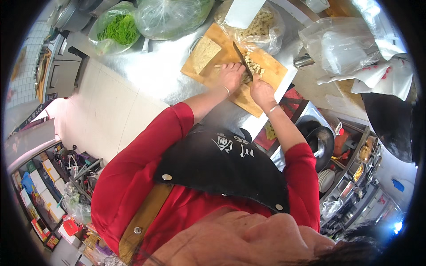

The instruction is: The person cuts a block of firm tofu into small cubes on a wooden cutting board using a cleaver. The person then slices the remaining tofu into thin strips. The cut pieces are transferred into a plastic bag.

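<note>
My right hand [262, 90] grips the handle of a kitchen knife [240, 55], whose dark blade points away from me across a wooden cutting board [273, 71]. Against the blade's left side, my left hand [232, 75] bends its fingers over pale food, mostly hidden beneath them. Small cut pieces [254, 65] of what looks like tofu lie in a loose row right of the blade. A larger pale, porous block [206, 53], also tofu-like, rests on the board's left part, apart from both hands.
Beyond the board, a clear plastic bag [274, 30] holds many similar pieces, with a white flat object [244, 13] over it. Bagged leafy greens [121, 30] stand on the metal table [139, 66]. A black wok [319, 146] sits by my right elbow.
</note>
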The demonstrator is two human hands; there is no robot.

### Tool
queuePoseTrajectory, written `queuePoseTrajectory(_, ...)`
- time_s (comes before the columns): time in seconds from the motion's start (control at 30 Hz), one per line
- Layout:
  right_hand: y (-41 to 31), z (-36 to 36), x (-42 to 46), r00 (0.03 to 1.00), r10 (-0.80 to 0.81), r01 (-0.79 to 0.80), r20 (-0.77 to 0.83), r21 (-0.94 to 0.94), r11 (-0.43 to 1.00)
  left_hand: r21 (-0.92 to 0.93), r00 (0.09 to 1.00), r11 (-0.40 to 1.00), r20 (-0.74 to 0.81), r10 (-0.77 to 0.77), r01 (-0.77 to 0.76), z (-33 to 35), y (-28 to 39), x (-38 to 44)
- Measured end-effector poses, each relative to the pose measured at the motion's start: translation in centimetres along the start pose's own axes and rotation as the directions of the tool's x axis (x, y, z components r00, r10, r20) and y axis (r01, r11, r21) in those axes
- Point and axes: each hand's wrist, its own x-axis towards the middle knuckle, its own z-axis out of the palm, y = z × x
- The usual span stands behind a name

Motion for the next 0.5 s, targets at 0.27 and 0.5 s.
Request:
queuePoseTrajectory(0.27, 0.7, -3.3, 0.5, 0.997, 0.026, -0.02, -0.067, 0.088, 0.996, -0.036, 0.99, 0.997, -0.119, -0.075, 0.071, -0.6, -0.4, 0.2)
queuePoseTrajectory(0.5, -1.9, -6.1, -2.3, 1.0, 0.002, -0.001, 0.029, -0.037, 0.999, 0.001, 0.993, 0.994, -0.046, -0.109, 0.109, -0.1, -1.1, 0.1)
